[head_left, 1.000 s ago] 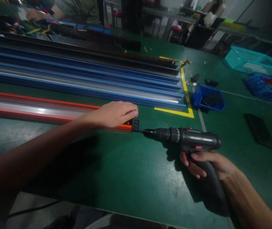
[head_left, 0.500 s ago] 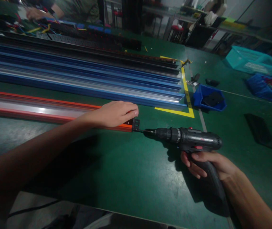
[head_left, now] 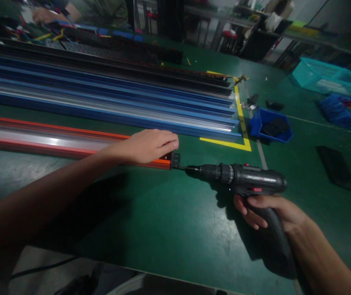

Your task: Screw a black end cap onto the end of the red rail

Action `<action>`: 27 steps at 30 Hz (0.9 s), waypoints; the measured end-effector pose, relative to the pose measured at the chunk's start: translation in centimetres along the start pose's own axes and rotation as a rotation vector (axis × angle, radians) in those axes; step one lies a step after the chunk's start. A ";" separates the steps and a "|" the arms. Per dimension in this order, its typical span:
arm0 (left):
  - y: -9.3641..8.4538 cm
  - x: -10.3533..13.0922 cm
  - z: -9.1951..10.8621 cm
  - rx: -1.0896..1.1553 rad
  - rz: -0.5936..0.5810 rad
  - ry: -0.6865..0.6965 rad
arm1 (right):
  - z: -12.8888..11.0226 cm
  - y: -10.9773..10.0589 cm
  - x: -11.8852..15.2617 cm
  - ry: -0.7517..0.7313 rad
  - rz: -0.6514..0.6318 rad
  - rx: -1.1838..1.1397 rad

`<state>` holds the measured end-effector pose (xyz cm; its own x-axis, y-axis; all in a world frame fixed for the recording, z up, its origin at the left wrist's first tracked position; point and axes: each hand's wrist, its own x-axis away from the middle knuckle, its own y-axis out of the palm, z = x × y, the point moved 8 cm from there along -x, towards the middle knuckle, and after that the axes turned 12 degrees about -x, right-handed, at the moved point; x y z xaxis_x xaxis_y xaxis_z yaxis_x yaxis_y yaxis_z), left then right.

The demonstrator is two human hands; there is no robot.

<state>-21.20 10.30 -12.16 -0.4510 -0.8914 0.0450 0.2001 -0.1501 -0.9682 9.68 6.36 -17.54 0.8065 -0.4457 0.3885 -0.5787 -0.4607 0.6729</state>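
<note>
A long orange-edged metal profile [head_left: 49, 141] lies across the left of the table. My left hand [head_left: 152, 145] is wrapped over its right end, fingers closed round the far edge; the fingertips are partly hidden. On that end sits a small black end cap [head_left: 175, 159]. My right hand [head_left: 274, 211] grips the handle of a black cordless drill [head_left: 252, 178], which points left. The drill's long thin bit [head_left: 189, 168] reaches the end cap near its lower part; whether it sits in a screw is too small to tell.
Several blue profiles [head_left: 117, 104] and black ones lie behind, ending by yellow tape [head_left: 233, 146]. A blue bin [head_left: 270, 125] with black parts, a dark flat object [head_left: 335, 168] and a turquoise basket [head_left: 329, 78] are to the right. Another person's hand [head_left: 44, 16] works at the far left.
Nearly nothing differs: both hands, the drill and the profile hold their places. The view has shifted very slightly.
</note>
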 end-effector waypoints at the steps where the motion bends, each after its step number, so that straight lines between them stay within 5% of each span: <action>1: 0.0 0.0 0.0 0.002 0.001 0.001 | 0.0 0.1 0.0 -0.003 -0.007 -0.002; 27: -0.1 0.0 0.0 -0.010 0.012 0.006 | 0.0 0.4 -0.1 0.006 -0.040 -0.006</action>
<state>-21.21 10.32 -12.02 -0.4541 -0.8904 0.0314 0.1967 -0.1345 -0.9712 9.38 6.22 -17.29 0.8299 -0.4225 0.3644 -0.5449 -0.4733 0.6921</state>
